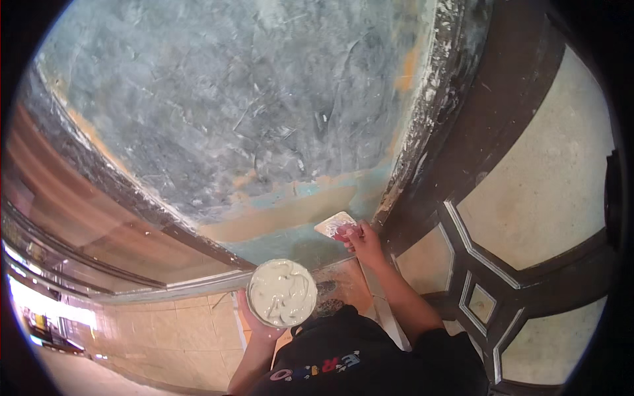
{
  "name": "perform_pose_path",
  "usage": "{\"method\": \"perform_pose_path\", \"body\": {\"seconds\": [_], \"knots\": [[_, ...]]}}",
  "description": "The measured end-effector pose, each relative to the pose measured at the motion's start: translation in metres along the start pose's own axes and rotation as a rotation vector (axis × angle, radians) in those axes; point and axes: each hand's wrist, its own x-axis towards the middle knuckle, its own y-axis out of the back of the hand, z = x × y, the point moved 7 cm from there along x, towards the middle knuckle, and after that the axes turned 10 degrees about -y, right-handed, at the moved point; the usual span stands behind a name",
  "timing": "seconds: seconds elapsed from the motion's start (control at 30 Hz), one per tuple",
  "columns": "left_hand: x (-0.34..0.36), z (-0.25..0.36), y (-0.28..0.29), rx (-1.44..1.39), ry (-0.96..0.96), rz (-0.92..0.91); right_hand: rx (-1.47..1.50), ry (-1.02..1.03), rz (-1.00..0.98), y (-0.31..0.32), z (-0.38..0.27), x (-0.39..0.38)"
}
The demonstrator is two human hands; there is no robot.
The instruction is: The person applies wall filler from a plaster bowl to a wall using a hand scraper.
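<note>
My left hand (256, 323) supports a round tub of creamy off-white putty (282, 294) from below and from its left side, with the fingers partly hidden under it. The putty's surface is wet and swirled. My right hand (364, 241) is closed round the reddish handle of a putty knife (337, 224), whose wide pale blade is smeared with putty. The blade lies at the low part of the wall (264, 99), by a smooth beige band (277, 214) of filler; whether it touches the wall I cannot tell. Grey patchy coating covers the wall above, with blue-green and orange patches.
A rough dark frame (429, 99) edges the wall on the right, beside a dark panelled door (489, 244). To the left stands a brown framed glass panel (99, 224). Beige tiles (172, 336) cover the floor, and an orange-brown sheet (350, 280) lies below the wall.
</note>
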Motion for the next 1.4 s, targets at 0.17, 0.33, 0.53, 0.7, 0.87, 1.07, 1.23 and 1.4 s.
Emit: {"method": "perform_pose_path", "body": {"seconds": [0.17, 0.33, 0.53, 0.7, 0.87, 1.07, 1.23, 1.4], "knots": [[0.013, -0.010, -0.021, -0.080, 0.004, -0.051, -0.251, 0.319, -0.036, -0.001, -0.072, -0.045], [0.025, -0.025, -0.035, -0.147, 0.026, -0.071, -0.367, 0.630, -0.048, -0.014, -0.134, -0.079], [0.035, -0.045, -0.039, -0.081, 0.016, -0.089, -0.750, 0.943, -0.082, -0.026, -0.168, -0.105], [0.032, -0.064, -0.042, -0.126, 0.052, -0.073, -0.942, 1.150, -0.035, -0.033, -0.172, -0.111], [0.028, -0.077, -0.048, -0.145, 0.082, -0.077, -1.025, 1.345, 0.060, -0.036, -0.163, -0.114], [0.025, -0.083, -0.050, -0.104, 0.059, -0.082, -1.019, 1.381, 0.050, -0.037, -0.158, -0.118], [0.021, -0.078, -0.047, -0.104, 0.030, -0.052, -0.955, 1.238, 0.083, -0.023, -0.161, -0.111], [0.017, -0.077, -0.044, -0.094, 0.012, -0.058, -0.721, 0.947, 0.057, -0.005, -0.127, -0.080]]}}
